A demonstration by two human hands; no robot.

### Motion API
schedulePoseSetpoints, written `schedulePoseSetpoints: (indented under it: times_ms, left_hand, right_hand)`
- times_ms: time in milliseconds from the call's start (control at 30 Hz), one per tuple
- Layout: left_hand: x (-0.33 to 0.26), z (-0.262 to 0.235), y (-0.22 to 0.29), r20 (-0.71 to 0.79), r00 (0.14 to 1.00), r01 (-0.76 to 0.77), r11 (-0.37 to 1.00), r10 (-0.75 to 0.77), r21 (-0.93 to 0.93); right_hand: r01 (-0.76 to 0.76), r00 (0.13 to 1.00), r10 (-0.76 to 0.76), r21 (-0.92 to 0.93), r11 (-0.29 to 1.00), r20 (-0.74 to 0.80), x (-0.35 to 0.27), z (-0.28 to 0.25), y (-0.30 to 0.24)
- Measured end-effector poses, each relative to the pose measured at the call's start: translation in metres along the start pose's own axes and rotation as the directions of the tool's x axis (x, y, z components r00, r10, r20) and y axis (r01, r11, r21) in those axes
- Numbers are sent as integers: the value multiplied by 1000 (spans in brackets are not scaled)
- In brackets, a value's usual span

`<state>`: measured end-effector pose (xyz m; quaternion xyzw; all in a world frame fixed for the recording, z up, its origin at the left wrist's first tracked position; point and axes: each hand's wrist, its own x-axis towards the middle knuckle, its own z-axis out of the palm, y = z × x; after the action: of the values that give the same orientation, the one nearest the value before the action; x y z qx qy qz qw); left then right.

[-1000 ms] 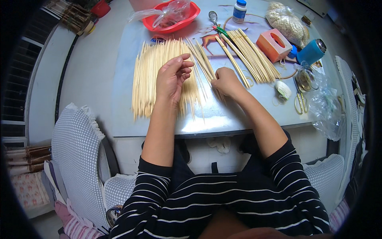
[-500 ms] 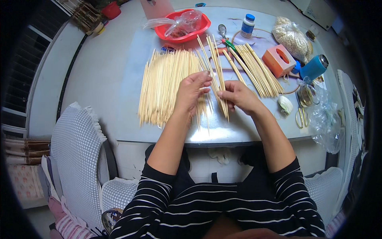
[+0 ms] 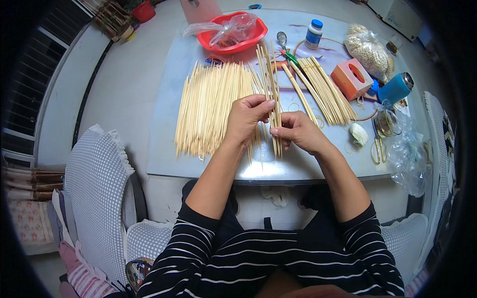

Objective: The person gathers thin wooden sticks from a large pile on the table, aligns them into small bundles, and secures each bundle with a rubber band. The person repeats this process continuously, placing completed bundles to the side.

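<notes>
Both hands grasp a small bundle of sticks (image 3: 270,94) just right of the big stick pile (image 3: 213,107): the left hand (image 3: 247,119) pinches it from the left, the right hand (image 3: 297,131) from the right. The bundle's long axis runs away from the person, tips pointing toward the red bowl (image 3: 229,42). Both hands are equally near it.

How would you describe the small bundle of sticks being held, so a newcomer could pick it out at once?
Start at the grey table and find the wide spread of pale sticks on its left half. Just right of it, the left hand and right hand pinch a small bundle of sticks. It alone is lifted and held, with its tips reaching toward the red bowl.
</notes>
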<state>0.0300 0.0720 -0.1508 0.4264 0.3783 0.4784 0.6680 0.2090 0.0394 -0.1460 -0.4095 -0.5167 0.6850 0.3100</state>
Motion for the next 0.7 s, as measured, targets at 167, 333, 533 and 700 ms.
schedulePoseSetpoints:
  times_ms: [167, 333, 533, 700]
  left_hand:
    - [-2, 7, -1, -29, 999, -32, 999, 34, 43]
    - [-4, 13, 1, -81, 995, -64, 998, 65, 24]
    - [0, 11, -5, -36, 995, -95, 989, 91, -110]
    - [-1, 4, -3, 44, 997, -47, 944, 65, -328]
  right_hand:
    - [-19, 1000, 19, -2, 1000, 12, 1, -11, 11]
    - [-24, 999, 24, -18, 1000, -21, 0, -15, 8]
    - [-52, 999, 52, 14, 999, -11, -1, -16, 6]
    - [-70, 995, 66, 48, 996, 69, 1, -12, 7]
